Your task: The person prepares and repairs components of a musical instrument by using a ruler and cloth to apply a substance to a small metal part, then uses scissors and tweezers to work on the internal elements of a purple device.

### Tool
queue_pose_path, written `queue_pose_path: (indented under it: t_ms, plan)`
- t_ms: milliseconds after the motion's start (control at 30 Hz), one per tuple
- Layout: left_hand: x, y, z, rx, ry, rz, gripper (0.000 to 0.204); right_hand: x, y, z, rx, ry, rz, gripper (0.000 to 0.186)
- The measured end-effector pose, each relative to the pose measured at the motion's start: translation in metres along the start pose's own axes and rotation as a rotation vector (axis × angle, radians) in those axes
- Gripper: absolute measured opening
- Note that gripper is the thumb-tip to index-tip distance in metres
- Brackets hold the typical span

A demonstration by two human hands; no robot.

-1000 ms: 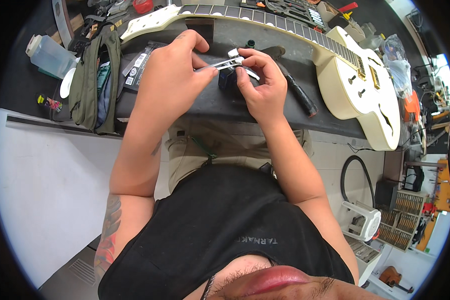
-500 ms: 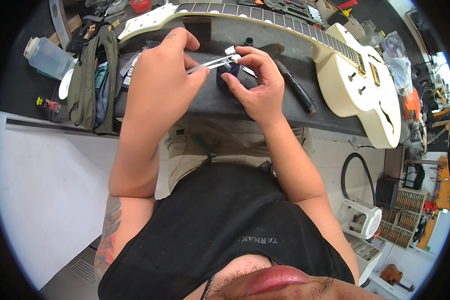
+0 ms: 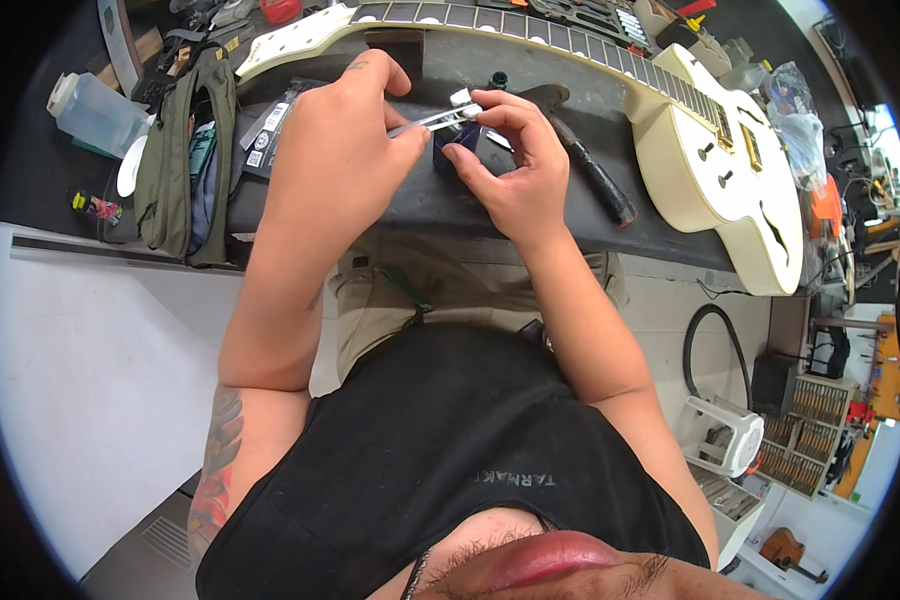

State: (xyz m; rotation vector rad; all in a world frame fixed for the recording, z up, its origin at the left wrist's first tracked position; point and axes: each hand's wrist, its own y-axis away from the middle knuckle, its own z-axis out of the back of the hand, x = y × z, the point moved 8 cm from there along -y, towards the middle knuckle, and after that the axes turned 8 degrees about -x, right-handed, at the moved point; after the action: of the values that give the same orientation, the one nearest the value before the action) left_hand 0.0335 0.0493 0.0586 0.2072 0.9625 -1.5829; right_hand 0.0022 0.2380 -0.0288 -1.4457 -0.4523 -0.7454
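Note:
My left hand (image 3: 340,150) is closed on silver tweezers (image 3: 433,122), which reach across toward my right hand (image 3: 515,170). Small white pieces (image 3: 461,97) sit at their tips, pinched by my right fingers; whether they are separate pieces is unclear. Just below, beside my right thumb, stands a small dark blue bottle (image 3: 453,151), partly hidden. A green-capped item (image 3: 499,79) is behind. Right of my hand lies a dark tool with a long wrapped handle (image 3: 600,185). A printed pouch (image 3: 265,130) lies partly under my left hand.
A cream guitar (image 3: 680,165) lies along the bench (image 3: 420,215), its neck across the back. An olive bag (image 3: 185,170), translucent jug (image 3: 95,110) and white round piece (image 3: 130,170) are at left. Assorted tools (image 3: 590,25) crowd the back. A white stool (image 3: 730,435) stands below right.
Both hands have moved slightly up and left since a second ago, with the tweezers and white pieces. The dark blue bottle shows more below my right fingers.

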Motion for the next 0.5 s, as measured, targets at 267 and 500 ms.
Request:
queue_pose_path:
  t_ms: [267,500]
  plan:
    - [-0.007,-0.001,0.006,-0.032,-0.145,-0.063,0.036,0.002,-0.001,0.001,-0.043,0.003,0.011,0.037]
    - [-0.015,0.002,0.014,-0.016,-0.178,-0.048,0.033,0.002,0.0,0.001,-0.047,-0.004,0.014,0.038]
